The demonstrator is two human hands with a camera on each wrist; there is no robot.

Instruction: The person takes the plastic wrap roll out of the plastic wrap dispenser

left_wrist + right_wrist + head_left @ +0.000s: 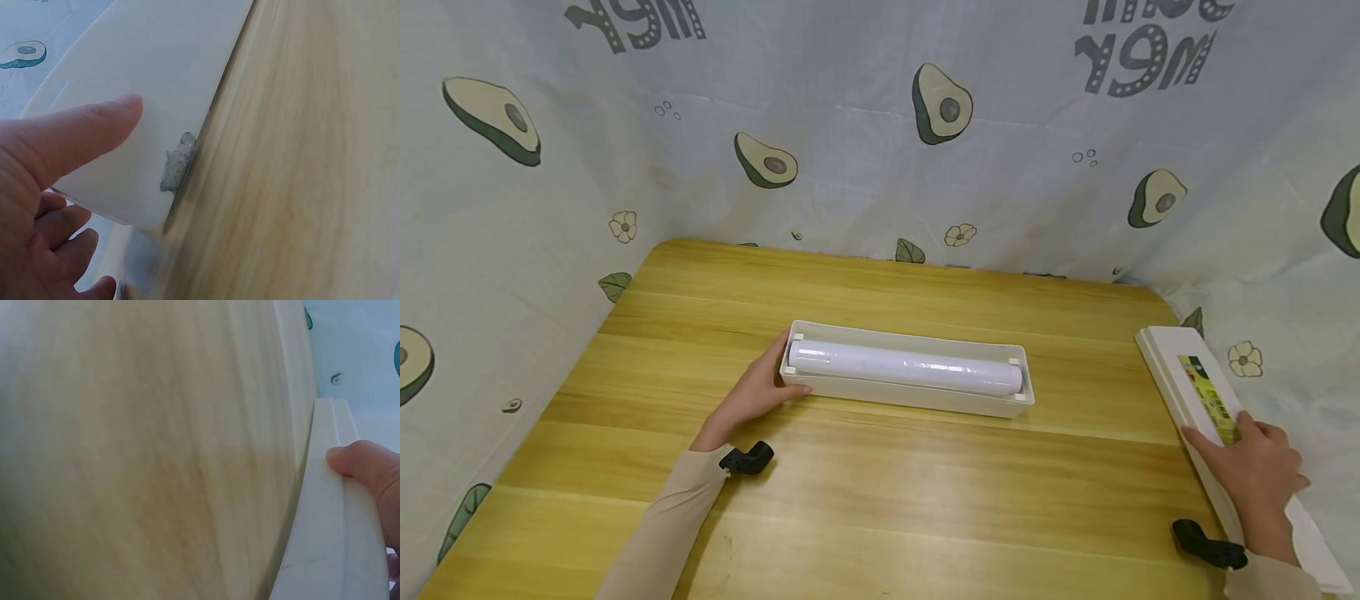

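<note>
A long white plastic-wrap dispenser box (pixel 910 397) lies on the table with its top uncovered. Inside it rests a roll of plastic wrap (pixel 906 367). My left hand (pixel 758 387) grips the box's left end, its thumb along the front wall; the left wrist view shows the thumb on the white side (pixel 144 56), near a grey, torn-looking patch (pixel 179 164). Over at the right table edge lies a long white lid (pixel 1172 350) with a green and yellow label (pixel 1208 398). My right hand (pixel 1258 467) holds this lid across its width, thumb on the near-left edge.
The wooden table (pixel 925 500) ends at a hanging cloth (pixel 850 167) printed with avocados, which stands behind it and at both sides. A black wrist mount (pixel 747 458) sits on the left forearm, another black mount (pixel 1208 546) on the right.
</note>
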